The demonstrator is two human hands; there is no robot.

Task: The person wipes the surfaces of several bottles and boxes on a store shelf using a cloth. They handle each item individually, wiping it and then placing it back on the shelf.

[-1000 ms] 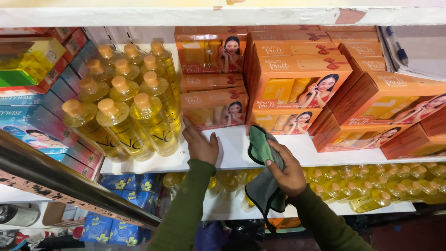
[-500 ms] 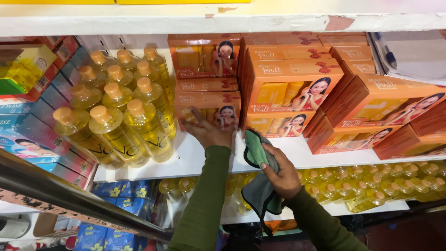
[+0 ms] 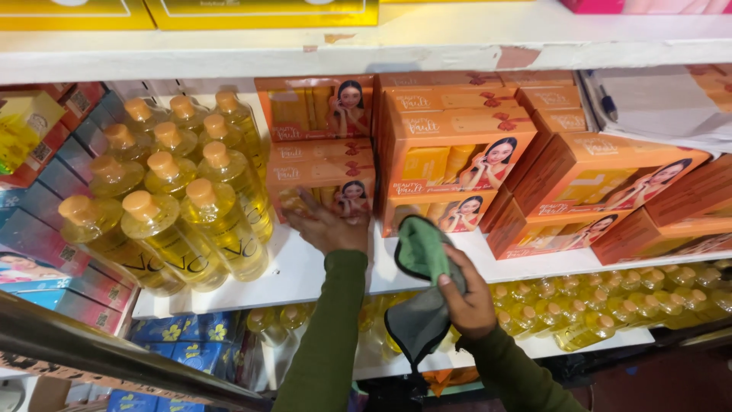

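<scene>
Shelves fill the head view, and two hands in green sleeves work at the white middle shelf (image 3: 320, 271). The left hand (image 3: 329, 226) lies with its fingers spread flat on the front of the lowest orange box (image 3: 324, 187) in a stack of three; it presses on the box and is not closed around it. The right hand (image 3: 467, 294), lower and to the right of the left one, is clamped on a cloth (image 3: 423, 290), green on one face and dark grey on the other. The upper part of the cloth stands above the thumb, just before a second stack of orange boxes (image 3: 450, 152), and the rest hangs down below the hand.

To the left of the left hand stand yellow bottles (image 3: 206, 221) with tan caps, ten that can be counted, in rows leaning toward the camera. Further left are blue boxes (image 3: 46, 244), standing on edge; their number cannot be told. To the right of the right hand about six more tilted orange boxes (image 3: 602, 179) lean on each other. Below the right hand, on the lower shelf, lie many small yellow bottles (image 3: 610, 305), too many to count. Above both hands, on the top shelf, two yellow boxes (image 3: 259, 11) show their lower edges.
</scene>
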